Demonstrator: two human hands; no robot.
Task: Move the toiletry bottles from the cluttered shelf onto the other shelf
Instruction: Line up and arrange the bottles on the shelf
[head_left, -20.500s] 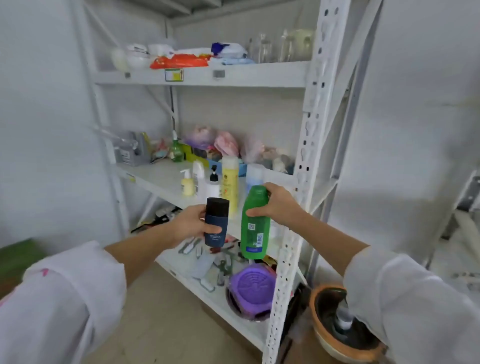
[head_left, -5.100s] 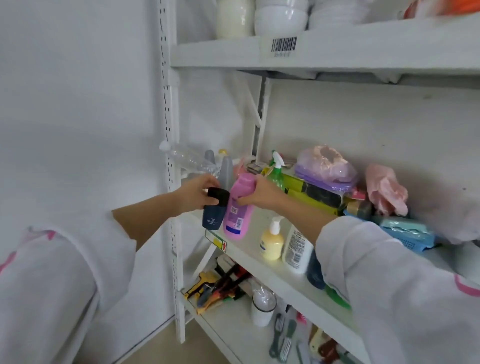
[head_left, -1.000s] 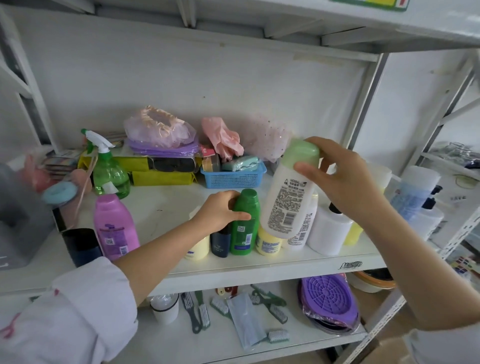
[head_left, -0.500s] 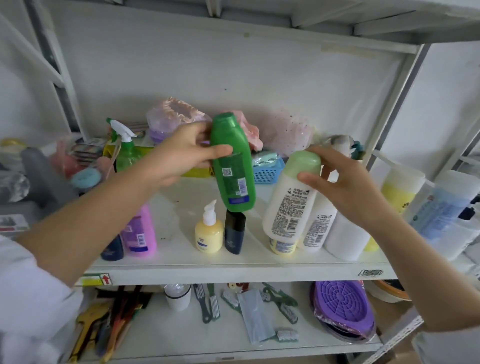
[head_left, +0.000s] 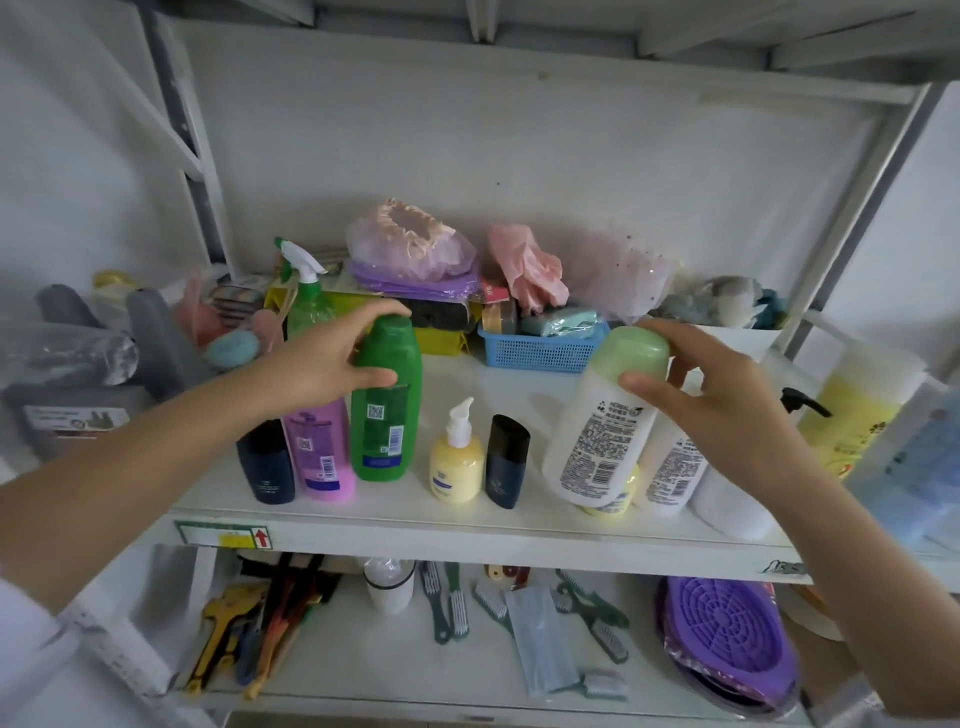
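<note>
Head view: our left hand (head_left: 317, 364) wraps around the top of the green bottle (head_left: 385, 400), which stands on the shelf (head_left: 467, 530) beside the pink bottle (head_left: 319, 447). Our right hand (head_left: 711, 400) holds the tilted white bottle (head_left: 602, 426) by its cap.

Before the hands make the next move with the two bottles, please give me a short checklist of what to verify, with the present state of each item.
1. Left hand grips the green bottle near its cap: ok.
2. Green bottle upright beside the pink bottle: ok.
3. Green bottle's base fully resting on the shelf before release: cannot tell.
4. Right hand grips the white bottle at its pale green cap: ok.
5. White bottle upright: not ok, it tilts, lifted in front of other bottles.
6. Free spot on the shelf for the white bottle: ok, a gap shows between the green bottle and the yellow pump bottle.
</note>
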